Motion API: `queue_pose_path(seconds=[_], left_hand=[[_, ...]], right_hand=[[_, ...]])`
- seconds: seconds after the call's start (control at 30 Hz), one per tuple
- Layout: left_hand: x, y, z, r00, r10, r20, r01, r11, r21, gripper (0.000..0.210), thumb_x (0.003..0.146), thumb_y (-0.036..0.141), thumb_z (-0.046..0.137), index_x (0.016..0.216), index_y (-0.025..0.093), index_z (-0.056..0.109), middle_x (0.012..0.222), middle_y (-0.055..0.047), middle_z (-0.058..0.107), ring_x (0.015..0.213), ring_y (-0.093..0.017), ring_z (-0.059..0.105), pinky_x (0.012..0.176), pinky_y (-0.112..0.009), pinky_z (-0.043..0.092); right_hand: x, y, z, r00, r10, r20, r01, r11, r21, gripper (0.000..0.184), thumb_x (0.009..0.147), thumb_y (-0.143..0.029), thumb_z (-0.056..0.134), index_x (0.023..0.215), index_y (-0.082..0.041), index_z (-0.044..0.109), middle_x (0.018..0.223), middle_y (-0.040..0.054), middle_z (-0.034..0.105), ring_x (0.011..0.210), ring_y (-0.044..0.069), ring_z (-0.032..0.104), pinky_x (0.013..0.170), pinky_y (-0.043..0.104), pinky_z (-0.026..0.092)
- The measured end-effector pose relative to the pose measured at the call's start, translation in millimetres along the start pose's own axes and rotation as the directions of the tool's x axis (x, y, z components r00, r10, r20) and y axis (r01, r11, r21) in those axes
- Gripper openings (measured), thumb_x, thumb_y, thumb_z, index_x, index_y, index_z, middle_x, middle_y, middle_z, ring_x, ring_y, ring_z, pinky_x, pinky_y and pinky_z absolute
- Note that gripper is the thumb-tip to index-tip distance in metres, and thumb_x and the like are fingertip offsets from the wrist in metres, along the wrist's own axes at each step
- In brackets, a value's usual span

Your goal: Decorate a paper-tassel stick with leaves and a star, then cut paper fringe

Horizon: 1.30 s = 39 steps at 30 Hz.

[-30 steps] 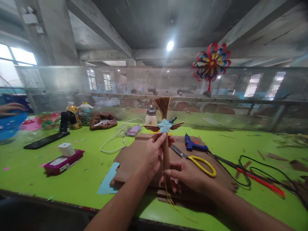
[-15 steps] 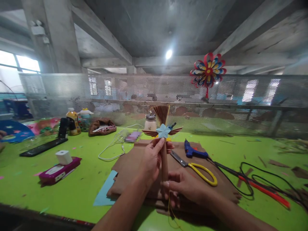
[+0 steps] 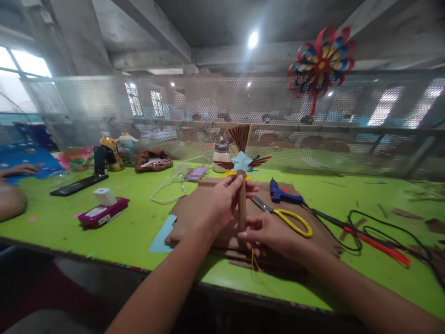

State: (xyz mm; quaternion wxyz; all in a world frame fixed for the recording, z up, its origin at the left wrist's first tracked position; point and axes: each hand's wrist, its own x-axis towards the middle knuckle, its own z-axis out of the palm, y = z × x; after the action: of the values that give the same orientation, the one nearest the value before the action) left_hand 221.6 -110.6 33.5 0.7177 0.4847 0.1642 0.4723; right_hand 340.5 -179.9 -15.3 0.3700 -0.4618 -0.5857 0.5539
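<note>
Upright before me is a brown paper craft figure with a rolled paper stem, pleated fans at the top and sides, and a light blue star at its centre. My left hand pinches the stem just below the star. Lower down, my right hand grips the stem's bottom end, and a thin yellow string dangles beneath it. Behind and under the hands lies a stack of brown paper. Yellow-handled scissors and a blue glue gun rest on that stack, right of the figure.
A light blue sheet sticks out under the stack. Left on the green table are a purple box with a white charger, a black stand and bottles. Another person's arm reaches in at far left. Black cable and red-handled tool lie right.
The view has tilted down, so the table and figure sit higher in the picture. Both hands keep their hold on the paper figure. The other person's arm shows more at the left.
</note>
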Motion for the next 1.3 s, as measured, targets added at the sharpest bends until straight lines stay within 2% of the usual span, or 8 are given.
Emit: queue_pose_path(seconds=[0.27,0.47,0.67,0.8,0.97,1.07,1.2,1.3], left_hand=[[12.5,7.8,-16.7,0.983,0.132,-0.127,-0.141,0.988,-0.063,0.011,0.086,0.02,0.05,0.086,0.011,0.057,0.075,-0.008,0.068,0.074,-0.019,0.067,0.075,-0.033,0.052],[20.0,6.8,-27.3,0.952,0.173,-0.251,-0.194,0.979,-0.06,0.008,0.086,0.019,0.049,0.086,0.012,0.053,0.07,-0.006,0.067,0.067,-0.016,0.067,0.069,-0.027,0.053],[21.1,4.9,-26.9,0.948,0.184,-0.261,-0.2,0.979,-0.038,0.007,0.086,0.017,0.049,0.083,0.013,0.053,0.068,-0.006,0.067,0.07,-0.015,0.067,0.077,-0.03,0.052],[19.9,5.9,-23.4,0.956,0.154,-0.252,-0.166,0.986,-0.029,0.005,0.086,0.017,0.05,0.085,0.013,0.053,0.067,-0.005,0.067,0.068,-0.015,0.067,0.077,-0.031,0.052],[20.8,6.1,-26.4,0.961,0.154,-0.231,-0.165,0.986,-0.028,0.005,0.086,0.016,0.049,0.085,0.013,0.052,0.068,-0.006,0.068,0.068,-0.016,0.067,0.073,-0.031,0.053],[21.0,3.5,-28.3,0.976,0.124,-0.177,-0.135,0.99,-0.048,0.012,0.087,0.018,0.047,0.081,0.011,0.054,0.071,-0.01,0.069,0.071,-0.018,0.068,0.073,-0.032,0.053],[14.6,-1.3,-19.8,0.997,0.05,-0.052,-0.054,0.995,-0.08,0.013,0.084,0.022,0.052,0.081,0.01,0.058,0.077,-0.012,0.07,0.078,-0.02,0.067,0.076,-0.032,0.053],[4.7,-3.1,-7.6,0.998,-0.022,0.052,0.024,0.999,-0.04,0.014,0.081,0.025,0.058,0.085,0.012,0.06,0.086,-0.013,0.07,0.075,-0.021,0.067,0.067,-0.03,0.054]], right_hand=[[1.3,4.9,-1.3,1.0,0.003,-0.018,-0.002,0.999,0.049,0.037,0.075,-0.047,0.059,0.085,-0.011,0.062,0.059,0.0006,0.063,0.036,0.005,0.049,0.033,0.016,0.034],[5.4,9.6,-3.8,0.999,-0.031,-0.036,0.034,0.996,0.083,0.04,0.076,-0.049,0.058,0.088,-0.011,0.061,0.058,0.0011,0.063,0.037,0.006,0.049,0.033,0.016,0.031],[6.5,10.5,-6.4,0.994,-0.066,-0.083,0.073,0.994,0.087,0.032,0.076,-0.043,0.059,0.084,-0.012,0.061,0.055,-0.0009,0.061,0.035,0.005,0.046,0.034,0.015,0.029],[3.8,5.2,-10.2,0.988,-0.112,-0.108,0.113,0.994,0.003,0.036,0.079,-0.046,0.053,0.085,-0.012,0.063,0.056,0.0007,0.062,0.035,0.005,0.044,0.034,0.016,0.027],[-2.1,-1.9,-18.4,0.98,-0.197,-0.038,0.176,0.935,-0.309,0.036,0.083,-0.044,0.049,0.079,-0.012,0.065,0.06,0.002,0.062,0.044,0.008,0.048,0.042,0.019,0.033],[-0.9,-4.3,-23.6,0.948,-0.292,-0.128,0.21,0.874,-0.438,0.038,0.083,-0.042,0.049,0.067,-0.013,0.066,0.052,-0.0004,0.054,0.047,0.009,0.044,0.047,0.022,0.034],[7.4,-4.4,-28.8,0.864,-0.351,-0.361,0.218,0.907,-0.359,0.033,0.078,-0.042,0.055,0.08,-0.012,0.068,0.055,-0.0008,0.054,0.049,0.01,0.043,0.049,0.024,0.036],[12.0,-5.9,-25.5,0.88,-0.326,-0.346,0.282,0.944,-0.173,0.036,0.073,-0.042,0.061,0.093,-0.012,0.066,0.072,0.0025,0.061,0.053,0.01,0.046,0.052,0.025,0.039]])
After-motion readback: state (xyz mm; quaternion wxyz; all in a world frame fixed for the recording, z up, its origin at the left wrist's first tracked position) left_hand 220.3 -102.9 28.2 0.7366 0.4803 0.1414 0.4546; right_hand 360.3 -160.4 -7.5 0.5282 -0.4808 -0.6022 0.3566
